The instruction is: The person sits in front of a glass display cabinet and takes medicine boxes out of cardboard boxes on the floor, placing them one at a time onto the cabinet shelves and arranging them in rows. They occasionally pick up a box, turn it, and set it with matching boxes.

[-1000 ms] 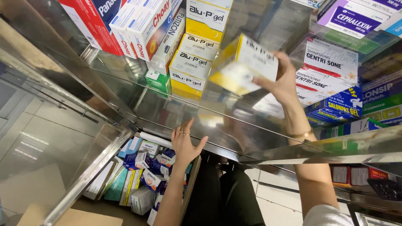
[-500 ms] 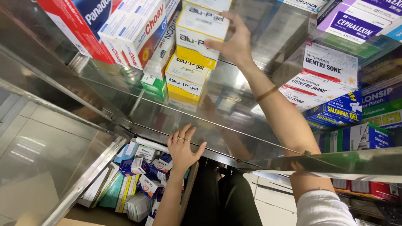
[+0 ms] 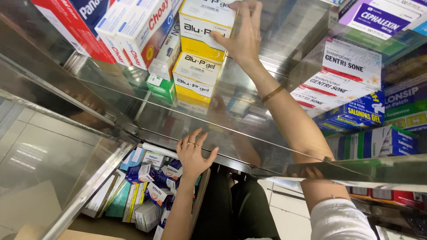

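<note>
Since the earlier frame the yellow-and-white box point(image 3: 205, 27) has been raised to the stack's top at upper centre, where it is gripped by the right hand point(image 3: 242, 38), fingers closed around it, seemingly being seated, while the left hand point(image 3: 194, 153) is spread open against the glass shelf point(image 3: 133, 111).

Item count, head view:

- Hands: two, the left hand point(image 3: 194, 153) and the right hand point(image 3: 242, 33).
- Yellow-and-white gel boxes point(image 3: 198, 73): three in one stack.
- Red-and-white cartons point(image 3: 133, 26) at upper left: at least three; exact number cannot be told.
- Green-and-white box point(image 3: 161, 84): one.
- White boxes with red stripe point(image 3: 342, 78) at right: three.
- Purple-and-white box point(image 3: 376, 18): one.
- Gold rings point(image 3: 193, 144) on the left hand: two.
- Bracelet point(image 3: 272, 94) on the right wrist: one.
- Small boxes in the lower bin point(image 3: 147, 186): many, not countable.
</note>
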